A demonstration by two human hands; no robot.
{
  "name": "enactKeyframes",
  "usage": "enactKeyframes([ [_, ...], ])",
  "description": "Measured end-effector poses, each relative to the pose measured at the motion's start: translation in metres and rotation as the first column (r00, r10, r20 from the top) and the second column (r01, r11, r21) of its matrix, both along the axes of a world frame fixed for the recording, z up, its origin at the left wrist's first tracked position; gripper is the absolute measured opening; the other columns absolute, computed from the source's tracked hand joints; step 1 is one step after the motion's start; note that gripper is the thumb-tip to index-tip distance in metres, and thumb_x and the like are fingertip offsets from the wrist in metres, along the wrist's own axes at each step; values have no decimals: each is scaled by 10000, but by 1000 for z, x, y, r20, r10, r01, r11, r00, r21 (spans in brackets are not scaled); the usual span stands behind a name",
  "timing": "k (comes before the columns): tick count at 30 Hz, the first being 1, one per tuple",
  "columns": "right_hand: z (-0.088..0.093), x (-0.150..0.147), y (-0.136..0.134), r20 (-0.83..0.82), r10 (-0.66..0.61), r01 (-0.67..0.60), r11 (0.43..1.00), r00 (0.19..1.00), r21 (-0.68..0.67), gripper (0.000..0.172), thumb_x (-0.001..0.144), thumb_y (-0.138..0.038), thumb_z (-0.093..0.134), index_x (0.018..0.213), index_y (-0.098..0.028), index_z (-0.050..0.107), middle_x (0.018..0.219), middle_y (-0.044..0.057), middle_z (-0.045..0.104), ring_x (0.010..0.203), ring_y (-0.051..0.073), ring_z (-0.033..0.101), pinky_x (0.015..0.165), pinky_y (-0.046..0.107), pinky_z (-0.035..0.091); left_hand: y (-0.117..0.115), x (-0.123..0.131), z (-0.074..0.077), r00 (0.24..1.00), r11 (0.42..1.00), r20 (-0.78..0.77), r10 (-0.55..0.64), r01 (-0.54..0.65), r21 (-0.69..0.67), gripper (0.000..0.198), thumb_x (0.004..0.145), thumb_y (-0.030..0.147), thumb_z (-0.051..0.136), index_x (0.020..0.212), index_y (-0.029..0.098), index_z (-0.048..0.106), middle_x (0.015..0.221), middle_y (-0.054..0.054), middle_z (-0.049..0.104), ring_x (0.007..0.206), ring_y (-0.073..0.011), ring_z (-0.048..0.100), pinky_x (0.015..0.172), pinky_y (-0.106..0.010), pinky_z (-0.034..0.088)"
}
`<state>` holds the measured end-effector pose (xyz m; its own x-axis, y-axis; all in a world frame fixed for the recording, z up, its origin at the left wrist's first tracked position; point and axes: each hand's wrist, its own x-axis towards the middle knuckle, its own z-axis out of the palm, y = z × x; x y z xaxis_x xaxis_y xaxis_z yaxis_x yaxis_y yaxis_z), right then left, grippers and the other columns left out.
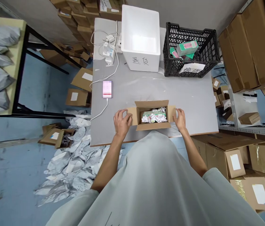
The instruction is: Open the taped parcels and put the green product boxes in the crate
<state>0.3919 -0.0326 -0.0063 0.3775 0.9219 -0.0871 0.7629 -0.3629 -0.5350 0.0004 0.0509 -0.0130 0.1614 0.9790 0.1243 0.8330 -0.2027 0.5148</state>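
Note:
A small cardboard box (153, 126) stands near the front edge of the table with its flaps spread outward. Inside it, crumpled paper (154, 118) partly covers a green and white packet (148, 114). My left hand (122, 121) pinches the box's left flap between thumb and fingers. On the opposite side, my right hand (179, 119) grips the right flap the same way.
On the grey table (188, 103), a white foam bin (141, 59) and a black crate (190, 53) holding green-and-pink boxes stand at the back. A phone (107, 89) lies left on a cable, near a power strip (108, 53). Cartons (219, 153) and grey mailing bags (71, 163) flank the table.

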Motion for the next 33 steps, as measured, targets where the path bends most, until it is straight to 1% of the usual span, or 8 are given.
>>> enactKeyframes([
  [4,21,-21,4,141,144,-131,986,979,-103,416,1107,-189,463,1396,-209,762,1428,173,698,1366,326,602,1160,468,550,-3,16,0,996,995,-21,-91,90,-42,200,1064,290,655,1026,255,847,1260,-143,787,1252,-356,652,1121,-546,519],
  [7,42,-35,13,104,364,-335,916,926,-219,393,1142,-169,460,1379,-172,773,1327,173,760,1316,315,644,1156,419,528,-2,30,4,975,963,-29,-222,215,-162,191,1060,323,678,1015,244,846,1157,-135,793,1196,-347,694,1068,-488,560],
  [10,58,-50,20,61,463,-414,838,884,-356,380,1146,-249,590,1498,-158,701,1422,195,758,1350,330,673,1129,391,528,0,48,6,950,905,-57,-306,272,-326,246,1034,348,726,1224,225,822,1276,-148,786,1183,-358,744,1028,-453,594],
  [14,68,-72,28,66,479,-374,757,876,-536,497,1124,-331,687,1570,-124,619,1448,253,746,1375,378,702,1097,406,546,0,76,2,935,830,-104,-340,246,-500,680,1012,344,743,1636,142,564,1571,-266,648,1341,-429,729,1112,-481,581],
  [18,66,-91,32,51,457,-342,729,888,-593,527,1141,-329,637,1617,-118,558,1531,280,684,1395,386,707,1106,420,560,-2,93,-8,957,747,-40,-286,197,-635,858,1054,377,673,1785,106,316,1817,-336,351,1595,-468,550,1248,-517,501],
  [21,61,-97,30,12,427,-340,736,904,-585,540,1152,-334,596,1649,-133,532,1616,284,599,1369,383,725,1118,419,559,-8,96,-16,965,752,66,-254,240,-614,916,1046,403,680,1819,155,254,1853,-284,312,1664,-446,467,1297,-519,461],
  [26,49,-96,27,-53,399,-364,766,916,-530,584,1150,-374,608,1700,-203,511,1627,227,569,1360,359,728,1160,407,537,-17,104,-26,944,792,218,-247,326,-516,802,991,383,774,1731,252,495,1725,-174,515,1546,-383,583,1286,-491,494],
  [33,38,-95,28,-82,391,-385,810,917,-443,552,1131,-291,634,1678,-254,572,1557,156,624,1419,306,677,1220,407,517,-14,114,-30,950,832,301,-87,235,-502,451,942,240,805,1392,215,793,1476,-128,659,954,-217,763,1122,-430,617],
])
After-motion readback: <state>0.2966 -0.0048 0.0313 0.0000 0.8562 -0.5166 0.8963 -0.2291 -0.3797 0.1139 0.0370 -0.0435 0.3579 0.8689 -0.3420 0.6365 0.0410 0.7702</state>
